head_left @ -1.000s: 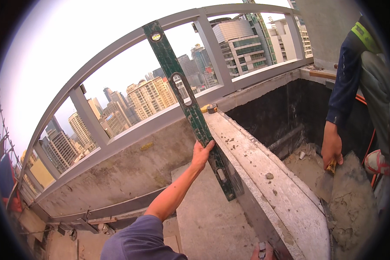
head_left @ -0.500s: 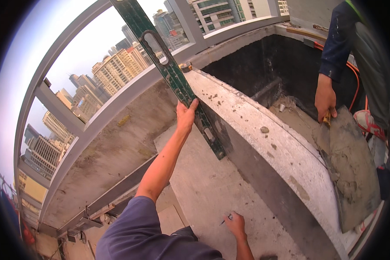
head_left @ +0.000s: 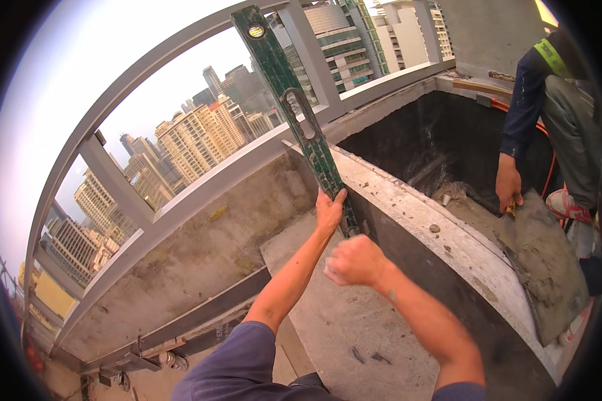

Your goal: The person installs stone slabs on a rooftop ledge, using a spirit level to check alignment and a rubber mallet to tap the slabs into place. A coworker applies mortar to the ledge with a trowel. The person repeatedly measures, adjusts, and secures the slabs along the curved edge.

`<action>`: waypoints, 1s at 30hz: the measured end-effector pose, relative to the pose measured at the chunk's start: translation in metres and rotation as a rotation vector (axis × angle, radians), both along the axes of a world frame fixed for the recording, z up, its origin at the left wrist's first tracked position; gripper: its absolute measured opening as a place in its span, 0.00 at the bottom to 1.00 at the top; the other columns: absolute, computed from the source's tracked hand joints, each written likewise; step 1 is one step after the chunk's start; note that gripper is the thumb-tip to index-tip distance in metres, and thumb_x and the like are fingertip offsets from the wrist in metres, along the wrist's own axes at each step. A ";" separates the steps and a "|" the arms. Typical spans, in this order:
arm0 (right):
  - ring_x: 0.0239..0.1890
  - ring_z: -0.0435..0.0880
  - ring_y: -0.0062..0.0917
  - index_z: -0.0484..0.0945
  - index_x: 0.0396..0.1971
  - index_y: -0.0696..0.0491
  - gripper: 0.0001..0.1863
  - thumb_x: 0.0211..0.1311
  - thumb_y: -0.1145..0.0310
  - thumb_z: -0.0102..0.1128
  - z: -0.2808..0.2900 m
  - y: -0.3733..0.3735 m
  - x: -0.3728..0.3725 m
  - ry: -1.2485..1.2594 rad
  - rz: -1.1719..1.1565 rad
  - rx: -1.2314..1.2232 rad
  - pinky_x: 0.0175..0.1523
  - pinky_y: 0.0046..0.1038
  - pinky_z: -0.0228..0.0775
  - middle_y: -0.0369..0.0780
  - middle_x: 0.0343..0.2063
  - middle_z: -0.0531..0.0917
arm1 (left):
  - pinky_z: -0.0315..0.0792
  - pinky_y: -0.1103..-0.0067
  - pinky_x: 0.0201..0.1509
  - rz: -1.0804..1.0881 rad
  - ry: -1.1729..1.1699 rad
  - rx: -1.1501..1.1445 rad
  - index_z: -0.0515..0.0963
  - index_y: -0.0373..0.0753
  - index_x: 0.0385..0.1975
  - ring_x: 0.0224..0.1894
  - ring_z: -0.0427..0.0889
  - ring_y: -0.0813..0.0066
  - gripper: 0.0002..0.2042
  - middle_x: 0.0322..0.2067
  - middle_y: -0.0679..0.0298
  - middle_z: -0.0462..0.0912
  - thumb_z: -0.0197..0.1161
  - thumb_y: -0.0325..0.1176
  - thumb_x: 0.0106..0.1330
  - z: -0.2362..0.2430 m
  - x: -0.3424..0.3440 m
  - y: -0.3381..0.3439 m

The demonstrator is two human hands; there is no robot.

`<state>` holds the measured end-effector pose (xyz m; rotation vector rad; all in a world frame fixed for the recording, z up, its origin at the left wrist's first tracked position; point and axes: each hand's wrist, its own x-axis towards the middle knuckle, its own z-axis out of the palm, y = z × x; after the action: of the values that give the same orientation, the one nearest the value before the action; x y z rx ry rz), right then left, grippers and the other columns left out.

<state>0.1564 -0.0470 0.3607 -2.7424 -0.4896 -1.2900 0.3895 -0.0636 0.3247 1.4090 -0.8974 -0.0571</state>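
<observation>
A long green spirit level [head_left: 274, 67] stands tilted against the dark inner side of a low wall [head_left: 425, 244], its top leaning left. My left hand [head_left: 329, 210] grips its edge below the long handle slot. Close to the level's lower end, my right hand [head_left: 358, 262] is closed in a fist. Whatever the fist holds, if anything, is hidden by the fingers. That hand also covers the level's bottom end. Light grey floor [head_left: 341, 317] lies beneath both hands, with small dark pieces [head_left: 380, 358] on it.
Crumbs of mortar dot the wall's pale top [head_left: 408, 214]. Beyond it, a co-worker's hand [head_left: 508, 184] holds a trowel by a mortar-covered board [head_left: 548, 267]. A black-lined pit [head_left: 394, 137] lies behind. Grey railing frames [head_left: 207, 184] run along the left, with tall buildings outside.
The level has shifted right and down in view, still in my left hand. My right hand, which held a thin pen-like thing low over the floor, has risen beside the level's lower end.
</observation>
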 end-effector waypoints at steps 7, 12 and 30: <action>0.24 0.90 0.37 0.87 0.16 0.48 0.10 0.53 0.63 0.65 0.050 -0.021 0.001 0.512 -0.270 -0.330 0.31 0.40 0.80 0.41 0.19 0.88 | 0.73 0.66 0.70 0.002 0.005 -0.053 0.73 0.33 0.68 0.63 0.84 0.57 0.28 0.59 0.50 0.87 0.73 0.34 0.71 0.000 -0.005 -0.003; 0.24 0.91 0.39 0.89 0.17 0.49 0.10 0.51 0.63 0.66 0.036 -0.057 0.013 0.374 -0.357 -0.202 0.31 0.42 0.81 0.44 0.19 0.88 | 0.73 0.65 0.69 0.070 -0.048 0.041 0.73 0.33 0.68 0.63 0.84 0.54 0.28 0.59 0.50 0.87 0.73 0.33 0.71 0.003 -0.004 0.002; 0.24 0.91 0.39 0.89 0.18 0.52 0.11 0.51 0.62 0.66 0.023 -0.057 0.000 0.437 -0.413 -0.198 0.31 0.43 0.81 0.44 0.21 0.89 | 0.73 0.65 0.70 0.058 -0.078 0.069 0.71 0.32 0.71 0.64 0.83 0.54 0.30 0.62 0.47 0.85 0.73 0.31 0.71 0.010 -0.008 0.005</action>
<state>0.1568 -0.1042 0.3833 -3.2819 -0.0108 -0.6699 0.3811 -0.0587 0.3347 1.5088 -0.9260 0.0112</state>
